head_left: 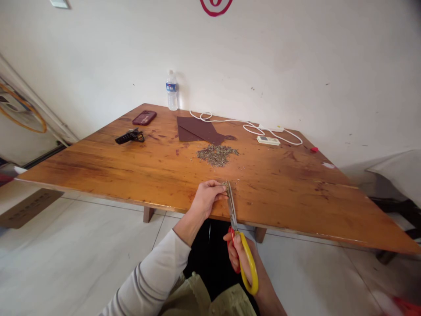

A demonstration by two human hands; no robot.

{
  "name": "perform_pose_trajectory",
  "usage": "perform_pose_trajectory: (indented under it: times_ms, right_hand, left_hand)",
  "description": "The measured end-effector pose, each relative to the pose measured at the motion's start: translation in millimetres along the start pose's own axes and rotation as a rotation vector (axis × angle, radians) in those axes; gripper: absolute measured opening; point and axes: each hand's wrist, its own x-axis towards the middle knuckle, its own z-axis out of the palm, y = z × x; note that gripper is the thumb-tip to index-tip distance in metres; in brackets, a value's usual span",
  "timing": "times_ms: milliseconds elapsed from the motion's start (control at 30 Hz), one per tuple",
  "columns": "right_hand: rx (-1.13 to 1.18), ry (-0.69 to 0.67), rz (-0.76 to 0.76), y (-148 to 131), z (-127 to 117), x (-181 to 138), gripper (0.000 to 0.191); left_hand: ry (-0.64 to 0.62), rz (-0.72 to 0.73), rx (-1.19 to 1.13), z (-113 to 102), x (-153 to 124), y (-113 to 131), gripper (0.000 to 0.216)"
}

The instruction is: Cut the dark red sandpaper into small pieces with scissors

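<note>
My right hand [237,252] grips a pair of scissors [239,237] with yellow and red handles. The blades point up and away at the near edge of the wooden table [98,162]. My left hand [208,196] rests on that edge with its fingers pinched on a small brown piece [227,186] right at the blade tips. A pile of tiny grey-brown cuttings [217,154] lies on the table beyond the hands.
Dark brown sheets [197,130] lie past the pile. Further back stand a water bottle [171,91], a dark red phone [144,117], a black tool [129,137], and a white cable with a power strip [268,140]. The wall is close behind. A pale tiled floor surrounds the table.
</note>
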Motion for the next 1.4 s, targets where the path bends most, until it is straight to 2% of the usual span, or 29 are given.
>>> perform_pose_trajectory:
  times_ms: [233, 400, 533, 833, 1133, 1400]
  right_hand:
    - [-0.034, 0.006, 0.089, -15.2, 14.5, -0.5, 0.074]
    - [-0.016, 0.015, 0.163, -16.5, 14.6, 1.3, 0.075]
    - [-0.022, 0.042, 0.133, -13.2, 13.0, 0.9, 0.073]
    - [-0.016, -0.035, 0.014, -0.8, 7.8, 3.1, 0.074]
    - [-0.065, -0.016, 0.068, -9.4, 6.8, -0.1, 0.071]
    - [-0.027, 0.035, 0.125, -14.7, 15.5, -0.3, 0.075]
  left_hand:
    - [0.010, -0.017, -0.004, 2.0, -1.4, 2.3, 0.018]
    - [0.007, -0.020, -0.012, 1.7, -1.2, 2.3, 0.017]
    - [0.006, -0.013, -0.020, 0.6, -0.5, 0.8, 0.016]
    - [0.018, 0.003, -0.030, 1.1, -0.7, 0.9, 0.013]
    - [0.017, 0.001, -0.039, 0.9, -1.1, 1.6, 0.014]
    - [0.022, -0.011, -0.038, 2.2, -1.5, 2.9, 0.017]
